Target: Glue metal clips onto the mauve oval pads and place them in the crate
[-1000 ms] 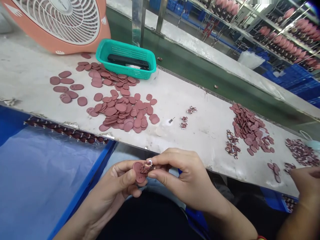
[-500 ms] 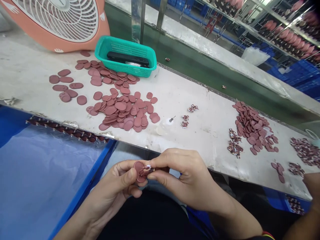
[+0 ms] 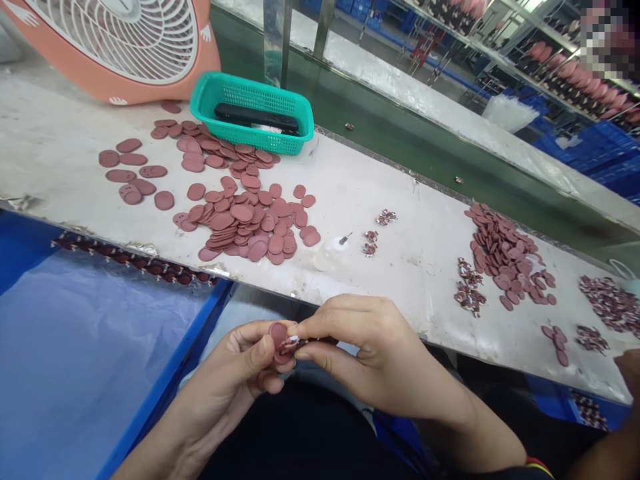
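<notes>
Reddish-brown oval disc (image 3: 277, 335) sits just off the tabletop's (image 3: 350, 173) near edge, left rim pinched between thumb and fingers of my left hand (image 3: 245, 363). My right hand (image 3: 373, 347) is nearly closed, thumb and fingertips on a small brown-and-white piece (image 3: 291, 343) at the disc's right side. Disc looks light, thin, probably stiffish: hold by the rim. Small piece looks fiddly, maybe fragile: pinch lightly.

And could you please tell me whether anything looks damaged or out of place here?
Yes, the worktable's near edge looks damaged: toward the view's left, its surface appears torn and crumpled, unlike the flatter top.
</notes>
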`<state>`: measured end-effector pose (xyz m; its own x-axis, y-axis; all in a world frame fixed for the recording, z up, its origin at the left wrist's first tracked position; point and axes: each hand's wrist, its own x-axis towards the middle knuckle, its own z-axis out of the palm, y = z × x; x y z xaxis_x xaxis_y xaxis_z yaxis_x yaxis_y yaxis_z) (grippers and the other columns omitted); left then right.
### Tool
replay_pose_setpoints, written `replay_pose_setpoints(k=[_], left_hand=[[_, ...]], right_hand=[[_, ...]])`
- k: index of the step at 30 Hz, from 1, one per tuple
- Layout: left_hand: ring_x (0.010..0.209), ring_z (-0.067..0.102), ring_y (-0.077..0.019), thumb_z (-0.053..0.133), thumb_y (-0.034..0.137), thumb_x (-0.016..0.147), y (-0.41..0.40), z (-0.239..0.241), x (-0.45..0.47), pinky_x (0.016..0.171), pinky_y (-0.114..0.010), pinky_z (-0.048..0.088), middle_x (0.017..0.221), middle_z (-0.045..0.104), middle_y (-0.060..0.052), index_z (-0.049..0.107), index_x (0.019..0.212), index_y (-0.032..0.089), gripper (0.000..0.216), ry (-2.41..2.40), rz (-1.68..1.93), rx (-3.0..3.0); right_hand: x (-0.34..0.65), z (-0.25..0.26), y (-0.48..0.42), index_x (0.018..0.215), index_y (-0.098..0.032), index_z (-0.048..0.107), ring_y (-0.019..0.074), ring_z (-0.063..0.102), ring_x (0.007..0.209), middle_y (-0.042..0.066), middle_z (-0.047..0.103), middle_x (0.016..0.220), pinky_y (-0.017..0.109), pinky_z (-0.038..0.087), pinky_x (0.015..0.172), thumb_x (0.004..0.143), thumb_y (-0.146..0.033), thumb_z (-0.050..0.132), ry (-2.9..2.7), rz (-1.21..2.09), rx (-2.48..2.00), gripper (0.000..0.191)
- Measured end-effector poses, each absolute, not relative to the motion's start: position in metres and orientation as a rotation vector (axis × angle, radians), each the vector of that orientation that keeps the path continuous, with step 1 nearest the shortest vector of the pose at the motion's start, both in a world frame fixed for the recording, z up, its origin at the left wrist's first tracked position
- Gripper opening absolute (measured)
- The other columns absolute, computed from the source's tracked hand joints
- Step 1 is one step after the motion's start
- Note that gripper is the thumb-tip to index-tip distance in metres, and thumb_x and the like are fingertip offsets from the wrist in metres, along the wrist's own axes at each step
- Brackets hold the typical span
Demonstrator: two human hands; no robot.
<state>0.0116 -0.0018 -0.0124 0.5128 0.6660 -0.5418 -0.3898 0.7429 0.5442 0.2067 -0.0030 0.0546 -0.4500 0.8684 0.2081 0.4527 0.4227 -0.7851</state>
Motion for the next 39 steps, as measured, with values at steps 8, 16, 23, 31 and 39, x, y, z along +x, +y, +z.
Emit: replay_pose_setpoints(k=[8,16,23,31,39], left_hand=[[0.059,0.053,-0.0091,0.092,0.048,0.06,-0.005,-0.005,0.012,0.049,-0.013,0.049,0.064,0.063,0.0,0.082,0.075,0.018,0.035,0.889,0.716,0.396],[0.058,0.058,-0.0115,0.094,0.047,0.055,-0.007,0.002,0.011,0.051,-0.017,0.048,0.065,0.071,-0.002,0.084,0.075,0.024,0.032,0.933,0.78,0.427],[0.056,0.056,-0.0112,0.092,0.047,0.061,-0.008,0.008,0.007,0.056,-0.019,0.047,0.059,0.07,0.0,0.084,0.074,0.026,0.026,0.813,0.776,0.612],[0.057,0.055,-0.0101,0.092,0.045,0.061,-0.006,0.005,0.012,0.055,-0.018,0.047,0.062,0.07,0.0,0.084,0.076,0.023,0.028,0.833,0.795,0.587],[0.06,0.06,-0.0089,0.095,0.041,0.058,-0.003,0.001,0.014,0.056,-0.014,0.05,0.067,0.074,0.0,0.084,0.075,0.025,0.026,0.852,0.802,0.438]], right_hand=[[0.205,0.054,0.003,0.1,-0.017,0.072,0.0136,0.069,0.075,0.005,0.077,0.088,0.023,0.056,0.072,0.093,-0.017,0.068,-2.099,0.849,-1.066,0.008],[0.205,0.05,0.0,0.102,-0.019,0.07,0.0133,0.07,0.078,0.005,0.075,0.087,0.022,0.059,0.074,0.095,-0.018,0.065,-2.105,0.803,-0.944,0.008],[0.207,0.053,-0.013,0.109,-0.016,0.068,0.0133,0.071,0.081,0.007,0.076,0.095,0.022,0.06,0.077,0.094,-0.014,0.067,-2.095,0.734,-0.875,0.015],[0.206,0.048,-0.008,0.104,-0.012,0.07,0.0137,0.07,0.081,0.009,0.076,0.092,0.022,0.059,0.077,0.091,-0.01,0.069,-2.045,0.782,-0.871,0.013],[0.205,0.042,0.002,0.1,-0.014,0.071,0.0138,0.07,0.08,0.007,0.076,0.088,0.023,0.059,0.076,0.091,-0.009,0.069,-2.043,0.796,-0.902,0.011]])
